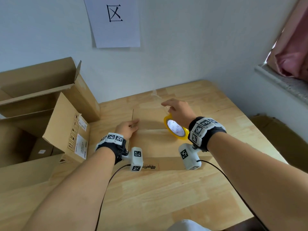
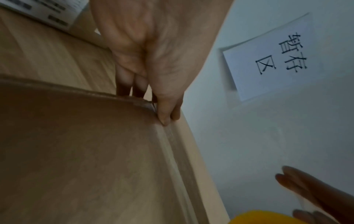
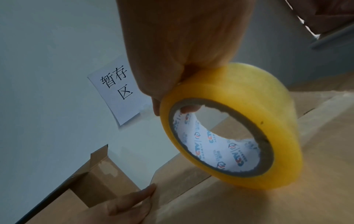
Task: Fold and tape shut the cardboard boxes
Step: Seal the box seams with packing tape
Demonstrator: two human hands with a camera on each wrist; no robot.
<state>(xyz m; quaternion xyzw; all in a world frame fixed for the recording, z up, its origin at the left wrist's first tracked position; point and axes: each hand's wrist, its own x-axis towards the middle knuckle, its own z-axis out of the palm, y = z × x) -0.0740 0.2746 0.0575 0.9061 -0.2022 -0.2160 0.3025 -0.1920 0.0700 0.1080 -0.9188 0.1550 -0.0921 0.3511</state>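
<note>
A closed cardboard box (image 1: 155,147) lies flat on the wooden table (image 1: 150,197), its flap seam running left to right. My left hand (image 1: 127,129) rests on the box's left edge at the seam; in the left wrist view the thumb (image 2: 164,115) presses on the top edge of the box (image 2: 76,151) and the other fingers run down its side. My right hand (image 1: 178,110) grips a yellow tape roll (image 1: 175,129) standing on edge on the box top near the seam. In the right wrist view a fingertip shows inside the core of the roll (image 3: 283,136).
Large open cardboard boxes (image 1: 50,114) with raised flaps crowd the table's left side. A paper sign (image 1: 116,22) hangs on the wall behind. A scrap of clear tape (image 1: 155,94) sticks at the table's far edge. A window sill (image 1: 283,80) juts out at right.
</note>
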